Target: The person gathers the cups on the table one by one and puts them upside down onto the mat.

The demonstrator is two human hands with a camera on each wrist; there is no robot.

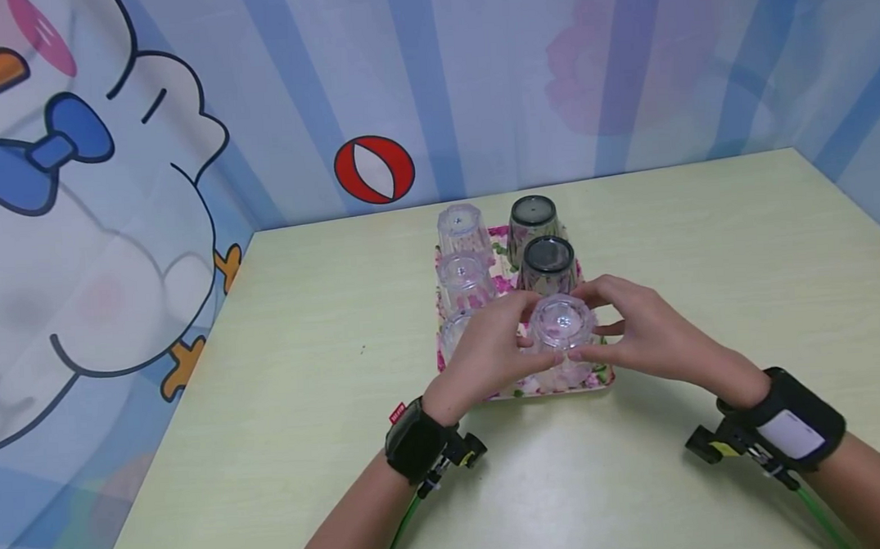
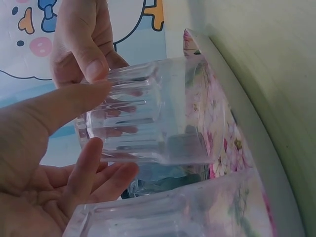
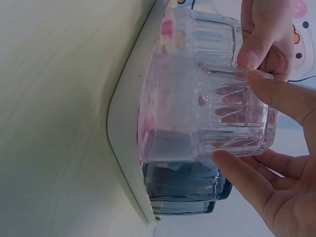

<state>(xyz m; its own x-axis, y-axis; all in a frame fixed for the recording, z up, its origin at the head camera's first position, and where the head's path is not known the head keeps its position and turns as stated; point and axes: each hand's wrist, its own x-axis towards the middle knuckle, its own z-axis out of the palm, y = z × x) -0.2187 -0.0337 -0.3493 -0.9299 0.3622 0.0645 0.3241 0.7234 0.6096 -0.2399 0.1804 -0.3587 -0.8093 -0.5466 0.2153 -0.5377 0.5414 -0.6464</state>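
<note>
An upside-down clear drinking glass (image 1: 562, 322) stands at the near right corner of a floral tray (image 1: 519, 392), its wide rim down at the tray. My left hand (image 1: 490, 342) holds it from the left, thumb in front and fingers round the side. From the right, my right hand (image 1: 645, 331) grips the same glass with thumb and fingers, the two thumbs almost meeting. In the right wrist view the glass (image 3: 212, 108) sits between thumb and fingers. Just behind it is a dark grey glass (image 1: 548, 257), also inverted.
Another dark glass (image 1: 533, 213) stands farther back on the tray. Along the tray's left side are clear inverted glasses, one at the back (image 1: 462, 228), one in the middle (image 1: 464, 277) and one partly behind my left hand (image 1: 453, 331). A patterned wall (image 1: 476, 76) borders the pale table (image 1: 325, 353).
</note>
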